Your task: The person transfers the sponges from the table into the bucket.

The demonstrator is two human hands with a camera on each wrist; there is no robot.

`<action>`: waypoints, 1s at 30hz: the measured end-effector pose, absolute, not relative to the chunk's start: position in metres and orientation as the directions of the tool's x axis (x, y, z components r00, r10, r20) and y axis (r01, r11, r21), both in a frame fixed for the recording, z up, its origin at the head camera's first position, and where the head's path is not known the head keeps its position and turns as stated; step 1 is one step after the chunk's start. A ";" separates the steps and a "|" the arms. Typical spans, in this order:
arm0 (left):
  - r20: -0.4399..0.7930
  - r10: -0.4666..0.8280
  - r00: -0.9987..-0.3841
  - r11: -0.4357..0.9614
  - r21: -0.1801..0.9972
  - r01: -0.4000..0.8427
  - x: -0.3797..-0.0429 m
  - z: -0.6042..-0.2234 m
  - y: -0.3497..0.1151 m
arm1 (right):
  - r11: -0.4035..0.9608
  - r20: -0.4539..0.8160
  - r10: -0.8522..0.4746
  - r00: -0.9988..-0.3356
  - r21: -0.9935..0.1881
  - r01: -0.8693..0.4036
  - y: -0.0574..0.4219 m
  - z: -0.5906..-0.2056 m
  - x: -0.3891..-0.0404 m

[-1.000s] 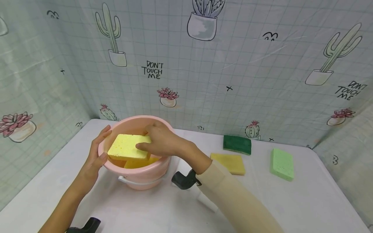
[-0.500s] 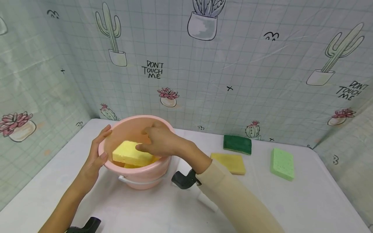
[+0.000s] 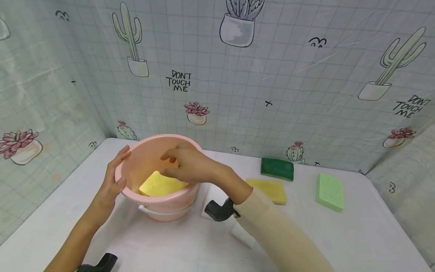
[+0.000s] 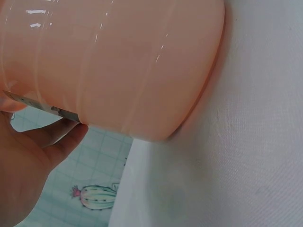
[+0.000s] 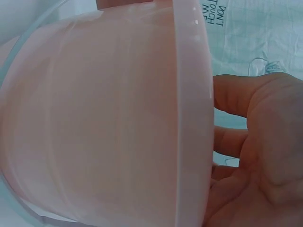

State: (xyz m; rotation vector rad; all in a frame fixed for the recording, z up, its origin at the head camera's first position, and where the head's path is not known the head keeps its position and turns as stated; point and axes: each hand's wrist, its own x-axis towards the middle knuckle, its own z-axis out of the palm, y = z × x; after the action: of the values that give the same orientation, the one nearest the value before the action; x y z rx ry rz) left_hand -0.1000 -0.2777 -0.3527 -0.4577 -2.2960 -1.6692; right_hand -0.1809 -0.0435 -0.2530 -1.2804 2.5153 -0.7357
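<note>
Inspected at the rear: a pale grey-green sheet (image 3: 289, 75), hung like a wall and printed with a fine square grid. Identified across it: tall cacti (image 3: 130, 41) in white pots, a purple-leaved potted plant (image 3: 238, 28), pink succulents (image 3: 196, 113), small black squiggles and crosses. Read twice: the lettering (image 3: 179, 81) "DON'T TOUCH ME". Observed toward the upper right: a faint diagonal crease. Found at the sides: a left panel (image 3: 40, 94) with matching print and a right panel (image 3: 414, 177) creamier in tone, both meeting the rear sheet at corners. Noted below: a white surface (image 3: 370, 234), rounded at the far corners, finely textured at close range. Recorded as lighting: soft, even, with diffuse shadows.
</note>
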 end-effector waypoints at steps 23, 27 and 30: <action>0.390 0.084 -0.917 0.328 0.858 0.395 -0.100 -0.352 -0.278 | 0.361 0.399 -0.601 -0.692 -0.637 -0.681 0.055 -0.282 -0.181; 0.381 0.075 -0.921 0.336 0.860 0.384 -0.100 -0.351 -0.276 | 0.389 0.394 -0.587 -0.707 -0.629 -0.673 0.070 -0.293 -0.184; 0.377 0.073 -0.923 0.340 0.861 0.378 -0.100 -0.351 -0.275 | 0.407 0.391 -0.574 -0.720 -0.626 -0.665 0.082 -0.298 -0.184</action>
State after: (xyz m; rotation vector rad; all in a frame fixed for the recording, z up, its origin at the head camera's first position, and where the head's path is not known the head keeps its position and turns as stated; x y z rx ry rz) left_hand -0.0995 -0.2753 -0.3508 -0.4050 -2.3352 -1.6130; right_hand -0.1842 0.0819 -0.2984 -1.2066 2.7288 -1.3032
